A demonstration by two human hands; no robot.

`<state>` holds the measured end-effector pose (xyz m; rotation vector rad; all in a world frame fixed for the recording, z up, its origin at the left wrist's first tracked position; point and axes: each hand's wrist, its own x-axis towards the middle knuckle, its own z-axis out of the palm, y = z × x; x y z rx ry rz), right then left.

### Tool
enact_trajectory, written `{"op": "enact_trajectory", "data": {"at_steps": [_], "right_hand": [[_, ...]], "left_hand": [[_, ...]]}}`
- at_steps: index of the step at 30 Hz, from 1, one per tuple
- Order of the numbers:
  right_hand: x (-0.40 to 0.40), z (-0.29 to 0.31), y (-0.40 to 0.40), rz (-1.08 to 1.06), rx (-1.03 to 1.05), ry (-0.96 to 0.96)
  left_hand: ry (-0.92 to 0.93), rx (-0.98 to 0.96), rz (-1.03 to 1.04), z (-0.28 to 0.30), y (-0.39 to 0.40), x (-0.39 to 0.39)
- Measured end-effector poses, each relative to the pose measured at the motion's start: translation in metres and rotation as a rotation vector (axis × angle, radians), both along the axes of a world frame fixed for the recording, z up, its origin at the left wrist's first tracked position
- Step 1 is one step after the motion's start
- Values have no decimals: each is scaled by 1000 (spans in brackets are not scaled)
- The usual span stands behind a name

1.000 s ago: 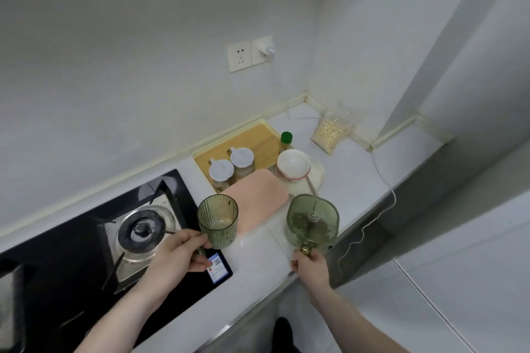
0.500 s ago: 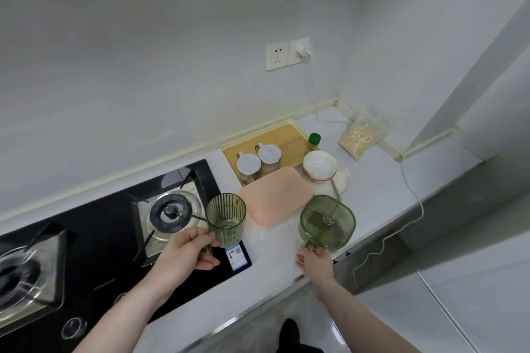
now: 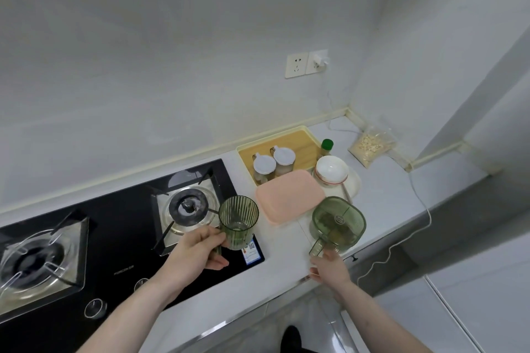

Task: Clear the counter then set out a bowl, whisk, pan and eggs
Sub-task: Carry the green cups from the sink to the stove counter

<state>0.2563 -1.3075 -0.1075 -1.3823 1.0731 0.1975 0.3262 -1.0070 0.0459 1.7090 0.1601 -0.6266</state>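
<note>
Compared with a second back, the view had swung left, so the second burner point(image 3: 34, 261) of the black gas hob point(image 3: 120, 238) showed up. Both green cups sat a bit higher. Left hand point(image 3: 198, 249) stayed curled round the ribbed green cup point(image 3: 238, 219) over the hob's corner. Right hand point(image 3: 329, 266) pinched the handle of the squarish green measuring cup point(image 3: 339, 222) above the white counter point(image 3: 384, 203). Behind them: pink lid point(image 3: 289, 196), white bowl point(image 3: 332, 169), tray point(image 3: 304, 146) with two jars, all by the corner wall.

Soft, even, rather cool light fills the scene, with faint shadows. Wide-angle distortion bends the edges. Focus is slightly soft throughout.
</note>
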Motion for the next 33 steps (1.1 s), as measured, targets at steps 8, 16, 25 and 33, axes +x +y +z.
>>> {"op": "enact_trajectory", "data": {"at_steps": [8, 16, 25, 33], "right_hand": [[-24, 70, 4, 371, -245, -175], [-2, 172, 10, 874, -402, -454], [67, 191, -23, 1007, -559, -591], [144, 186, -68, 1098, -650, -587]], "left_hand": [[-49, -3, -80, -1, 0, -7], [-200, 108, -276, 13, -30, -2], [-350, 220, -321, 28, -69, 40], [-426, 289, -186, 41, -121, 89]]}}
